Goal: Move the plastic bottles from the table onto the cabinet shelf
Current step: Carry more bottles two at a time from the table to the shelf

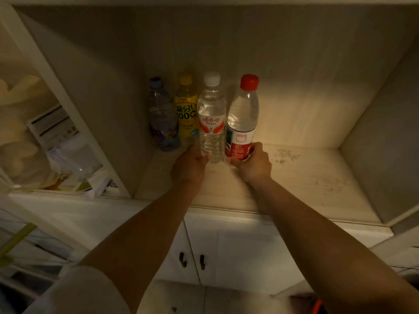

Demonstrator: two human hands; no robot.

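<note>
Several plastic bottles stand upright in a row on the cabinet shelf point(294, 177). From left: a clear bottle with a dark cap point(162, 116), a yellow-labelled bottle with a yellow cap point(186, 114), a clear white-capped bottle point(212, 114) and a clear red-capped bottle with a red label point(243, 114). My left hand point(189, 165) wraps the base of the white-capped bottle. The base of the red-capped bottle sits in my right hand point(254, 165). Both bottles touch or nearly touch the shelf; the bottoms are hidden by my fingers.
The shelf's left wall point(108, 109) stands just beside the bottle row; bare shelf board stretches to the right wall point(374, 155). A neighbouring compartment at left holds boxes and bags point(56, 143). White cabinet doors with dark handles point(192, 260) lie below.
</note>
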